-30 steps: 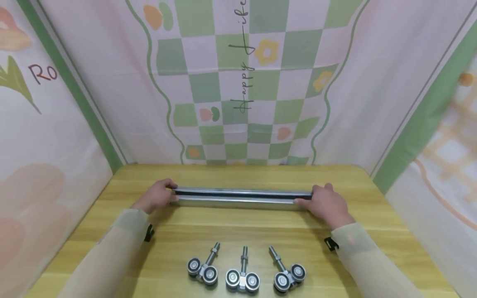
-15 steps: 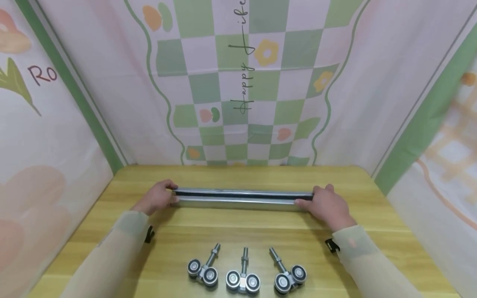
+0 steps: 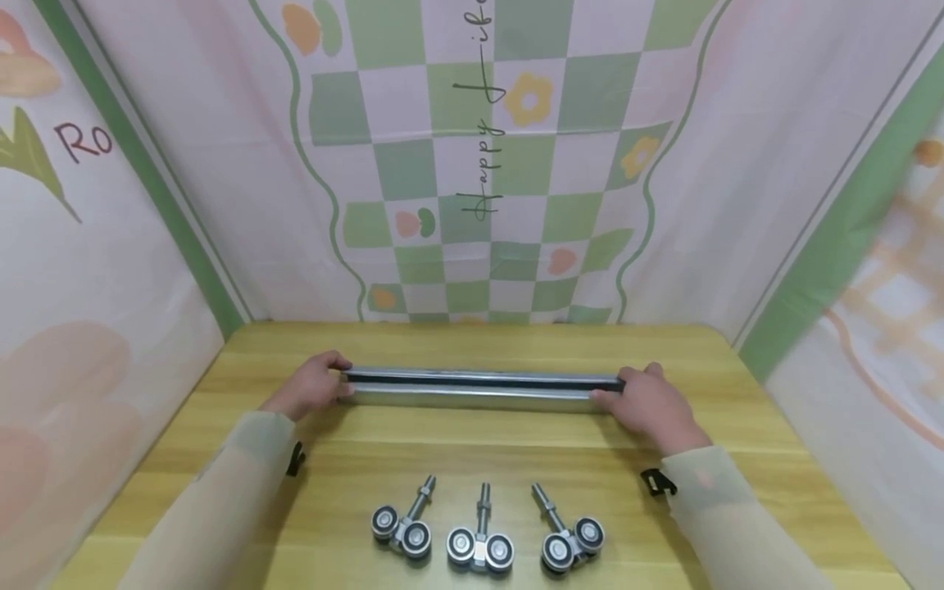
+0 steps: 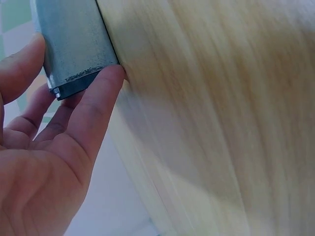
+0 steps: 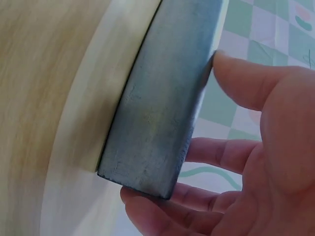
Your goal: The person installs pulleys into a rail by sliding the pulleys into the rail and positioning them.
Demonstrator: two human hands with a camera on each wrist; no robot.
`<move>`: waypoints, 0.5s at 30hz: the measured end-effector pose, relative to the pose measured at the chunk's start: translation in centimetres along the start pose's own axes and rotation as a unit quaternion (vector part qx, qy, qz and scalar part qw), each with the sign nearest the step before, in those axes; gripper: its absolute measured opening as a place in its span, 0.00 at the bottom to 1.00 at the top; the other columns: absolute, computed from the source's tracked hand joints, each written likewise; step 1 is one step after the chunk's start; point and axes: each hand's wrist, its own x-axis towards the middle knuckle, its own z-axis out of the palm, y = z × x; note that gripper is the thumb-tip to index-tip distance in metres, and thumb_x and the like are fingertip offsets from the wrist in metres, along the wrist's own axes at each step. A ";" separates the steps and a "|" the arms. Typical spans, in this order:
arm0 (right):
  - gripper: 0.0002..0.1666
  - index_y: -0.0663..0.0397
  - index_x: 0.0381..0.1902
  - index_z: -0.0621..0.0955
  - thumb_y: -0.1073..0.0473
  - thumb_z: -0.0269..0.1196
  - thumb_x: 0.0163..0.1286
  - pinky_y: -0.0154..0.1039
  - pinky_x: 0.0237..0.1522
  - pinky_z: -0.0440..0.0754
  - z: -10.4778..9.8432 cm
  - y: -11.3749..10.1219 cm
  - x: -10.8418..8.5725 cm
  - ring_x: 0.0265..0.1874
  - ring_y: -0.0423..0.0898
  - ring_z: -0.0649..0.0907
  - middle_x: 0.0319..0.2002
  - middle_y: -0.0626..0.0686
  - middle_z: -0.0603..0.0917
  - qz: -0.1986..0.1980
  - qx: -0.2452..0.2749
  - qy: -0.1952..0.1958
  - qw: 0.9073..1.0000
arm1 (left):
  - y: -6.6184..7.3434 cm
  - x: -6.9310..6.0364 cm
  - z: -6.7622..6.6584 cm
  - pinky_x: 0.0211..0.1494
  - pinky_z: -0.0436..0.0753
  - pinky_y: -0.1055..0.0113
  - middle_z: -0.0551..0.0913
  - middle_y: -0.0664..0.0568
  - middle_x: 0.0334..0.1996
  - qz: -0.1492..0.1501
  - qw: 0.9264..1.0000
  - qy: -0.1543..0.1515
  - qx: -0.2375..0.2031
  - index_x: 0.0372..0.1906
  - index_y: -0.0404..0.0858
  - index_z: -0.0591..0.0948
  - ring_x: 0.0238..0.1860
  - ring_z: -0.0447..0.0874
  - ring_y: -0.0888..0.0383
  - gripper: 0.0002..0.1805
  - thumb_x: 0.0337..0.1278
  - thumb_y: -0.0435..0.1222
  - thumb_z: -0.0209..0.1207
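A grey metal channel (image 3: 472,398) with a dark slot along its top lies crosswise on the wooden table. My left hand (image 3: 311,387) grips its left end; in the left wrist view the thumb and fingers of that hand (image 4: 54,142) are around the end of the channel (image 4: 76,42). At the other end my right hand (image 3: 652,408) holds it, thumb on the near edge. The right wrist view has the hand (image 5: 246,147) with its thumb on one edge of the channel (image 5: 157,98) and fingers curled at its end.
Nearer me on the table (image 3: 472,455) lie three twin-wheeled rollers with threaded bolts: left (image 3: 401,534), middle (image 3: 480,551) and right (image 3: 573,545). A checked cloth (image 3: 472,164) hangs behind the table, with printed cloth at both sides.
The right hand and the channel's right end have shifted very slightly rightward. Both hands keep their grip, and the rollers lie as before.
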 end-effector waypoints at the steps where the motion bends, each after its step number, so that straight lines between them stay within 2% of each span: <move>1: 0.50 0.78 0.63 0.70 0.33 0.59 0.68 0.66 0.47 0.75 -0.1 0.1 0.0 0.47 0.68 0.76 0.52 0.79 0.72 -0.003 0.003 0.001 1.000 | 0.0 0.1 0.0 0.37 0.80 0.60 0.77 0.37 0.51 0.001 1.000 0.000 0.001 0.61 0.30 0.73 0.33 0.77 0.48 0.25 0.60 0.30 0.64; 5: 0.48 0.78 0.65 0.68 0.37 0.59 0.70 0.67 0.52 0.72 -0.4 0.1 -0.3 0.51 0.71 0.74 0.54 0.79 0.72 -0.010 0.003 0.000 1.000 | 0.0 0.2 0.0 0.36 0.80 0.60 0.77 0.38 0.50 0.004 1.000 0.005 0.005 0.60 0.29 0.73 0.33 0.77 0.49 0.25 0.59 0.30 0.65; 9: 0.48 0.78 0.68 0.64 0.40 0.60 0.71 0.70 0.56 0.67 -0.6 -0.2 -0.8 0.57 0.76 0.68 0.59 0.82 0.66 -0.008 0.011 0.010 1.000 | 0.0 0.0 0.0 0.37 0.80 0.60 0.77 0.38 0.50 0.000 1.000 0.001 0.001 0.60 0.29 0.73 0.34 0.78 0.48 0.25 0.59 0.30 0.65; 12: 0.45 0.77 0.68 0.64 0.43 0.60 0.71 0.70 0.59 0.65 -0.8 -0.6 -1.4 0.59 0.77 0.65 0.62 0.82 0.62 -0.013 0.016 0.043 0.999 | 0.0 0.0 0.0 0.39 0.82 0.60 0.76 0.37 0.53 -0.002 1.000 -0.006 -0.003 0.61 0.29 0.73 0.37 0.78 0.48 0.25 0.61 0.30 0.64; 15: 0.40 0.75 0.67 0.67 0.47 0.61 0.71 0.69 0.59 0.65 -1.0 -1.3 -2.0 0.59 0.75 0.66 0.63 0.79 0.62 -0.026 0.018 0.085 0.996 | 0.1 -0.1 0.0 0.41 0.82 0.59 0.75 0.37 0.55 -0.005 1.000 -0.007 -0.006 0.62 0.30 0.73 0.40 0.78 0.49 0.25 0.61 0.31 0.64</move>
